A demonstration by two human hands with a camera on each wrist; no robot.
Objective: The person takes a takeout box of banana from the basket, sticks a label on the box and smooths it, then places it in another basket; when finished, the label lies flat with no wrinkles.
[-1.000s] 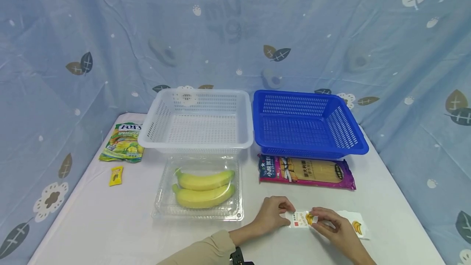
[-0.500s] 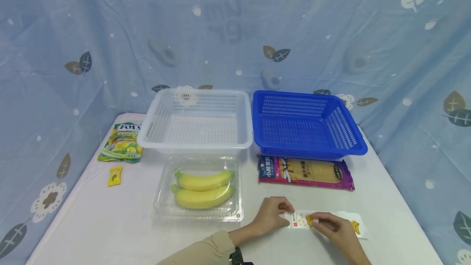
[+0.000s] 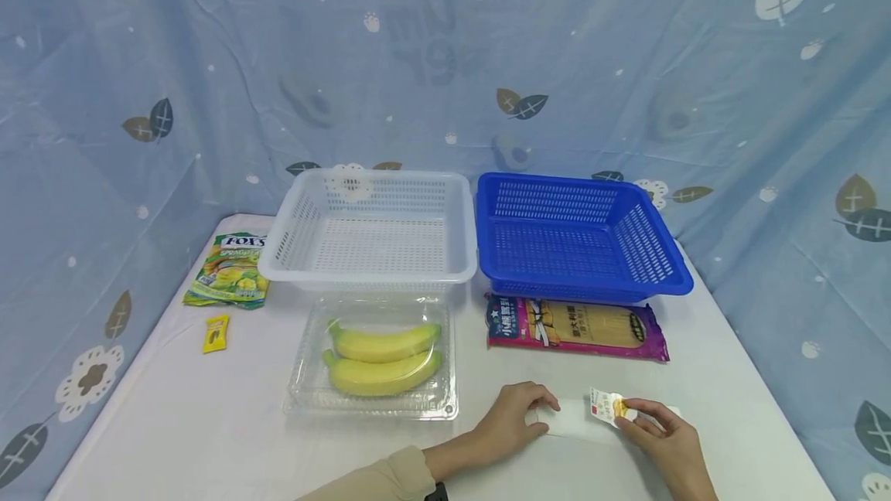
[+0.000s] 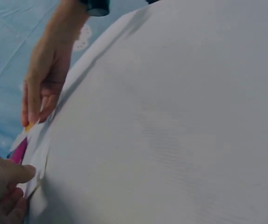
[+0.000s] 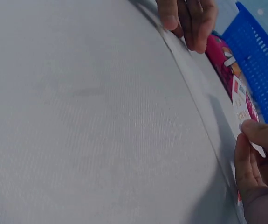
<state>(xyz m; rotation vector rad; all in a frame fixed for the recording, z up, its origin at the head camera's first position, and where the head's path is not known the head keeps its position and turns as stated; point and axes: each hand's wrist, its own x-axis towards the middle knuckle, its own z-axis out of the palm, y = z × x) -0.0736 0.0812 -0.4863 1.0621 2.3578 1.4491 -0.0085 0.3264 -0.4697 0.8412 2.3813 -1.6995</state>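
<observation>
My right hand (image 3: 670,439) pinches a small white label sticker (image 3: 604,406) with a banana picture between thumb and fingers. The sticker's left end is raised above a white backing strip (image 3: 574,421) on the table. At the strip's left end, my left hand (image 3: 511,421) rests with thumb and fingers spread apart, fingertips touching the strip. In the right wrist view the lifted sticker (image 5: 239,100) stands tilted at my right fingertips. To the left sits a clear plastic clamshell box (image 3: 306,393) with two bananas (image 3: 386,373) inside.
Behind are a white basket (image 3: 372,277) and a blue basket (image 3: 592,284). A pack of spaghetti (image 3: 578,328) lies before the blue one. On the left are a FOX'S candy bag (image 3: 230,273) and a small yellow packet (image 3: 216,333). A patterned curtain (image 3: 418,60) encloses the table.
My right hand has moved right and peeled the sticker's left end up from the backing strip, which now shows bare. The left hand's thumb and fingers have spread slightly, staying at the strip's end.
</observation>
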